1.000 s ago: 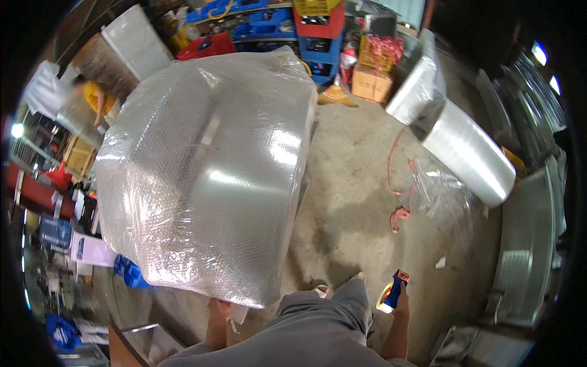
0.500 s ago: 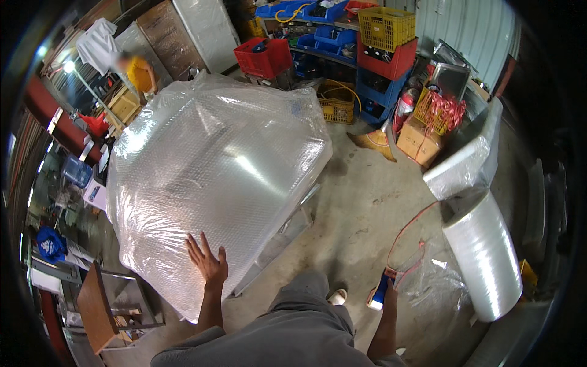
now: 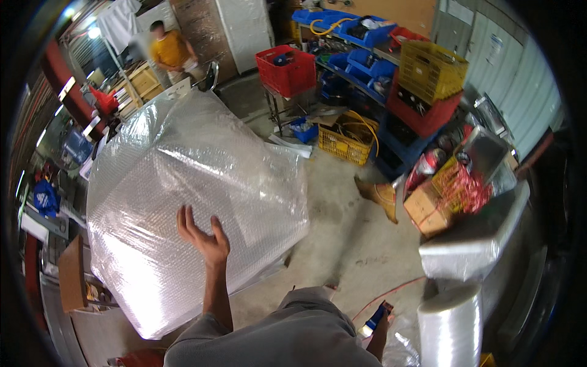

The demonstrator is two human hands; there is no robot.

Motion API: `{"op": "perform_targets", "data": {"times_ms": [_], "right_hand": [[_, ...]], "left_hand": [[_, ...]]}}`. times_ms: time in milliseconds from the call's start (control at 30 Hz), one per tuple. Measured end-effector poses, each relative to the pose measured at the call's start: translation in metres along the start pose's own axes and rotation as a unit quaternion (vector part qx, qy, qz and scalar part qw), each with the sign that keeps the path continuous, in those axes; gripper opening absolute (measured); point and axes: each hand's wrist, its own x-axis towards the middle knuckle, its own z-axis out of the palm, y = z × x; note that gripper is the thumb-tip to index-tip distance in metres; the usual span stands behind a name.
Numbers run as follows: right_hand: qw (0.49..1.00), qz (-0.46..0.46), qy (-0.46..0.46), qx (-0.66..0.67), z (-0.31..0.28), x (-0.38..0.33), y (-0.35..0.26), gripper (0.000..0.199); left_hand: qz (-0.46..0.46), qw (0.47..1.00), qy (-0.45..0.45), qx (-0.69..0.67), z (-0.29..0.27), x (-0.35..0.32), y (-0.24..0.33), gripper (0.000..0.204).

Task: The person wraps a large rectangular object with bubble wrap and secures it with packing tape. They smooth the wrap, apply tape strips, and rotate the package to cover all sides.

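A large, bulky object is covered in clear bubble wrap (image 3: 183, 202) to my left, its shape blurred by the shiny film. Over its near part, my left hand (image 3: 206, 235) is open with fingers apart. Whether the palm touches the film, I cannot tell. Low at my right side, my right hand (image 3: 384, 319) is closed round a blue hand-held tool (image 3: 372, 320) with a pale end; its exact kind is unclear. A red cord (image 3: 391, 289) lies on the floor near it.
A roll of clear film (image 3: 450, 327) stands at my right, beside a wrapped block (image 3: 461, 254). Further off are a cardboard box (image 3: 426, 211), a broom head (image 3: 379, 199), a yellow crate (image 3: 345, 144) and a red crate (image 3: 285, 72). A person in yellow (image 3: 171, 52) stands beyond the wrapped object.
My view has swung so the shelves and crates sit lower and further right. My left hand has moved further over the bubble wrap. My right hand still holds the blue tool.
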Motion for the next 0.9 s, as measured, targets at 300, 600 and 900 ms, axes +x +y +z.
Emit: {"op": "perform_targets", "data": {"times_ms": [300,600,900], "right_hand": [[0.996,-0.019,-0.049,-0.067,0.071,0.118,-0.19,0.089],[0.963,-0.104,-0.156,-0.192,0.209,0.186,-0.44,0.083],[0.865,-0.283,-0.241,-0.336,0.386,0.194,-0.659,0.078]], "left_hand": [[0.023,0.961,-0.251,0.111,0.239,0.21,0.024,0.062],[-0.144,0.789,-0.43,0.416,0.379,0.188,-0.102,0.093],[-0.066,0.724,-0.551,0.409,0.351,0.125,-0.002,0.083]]}}
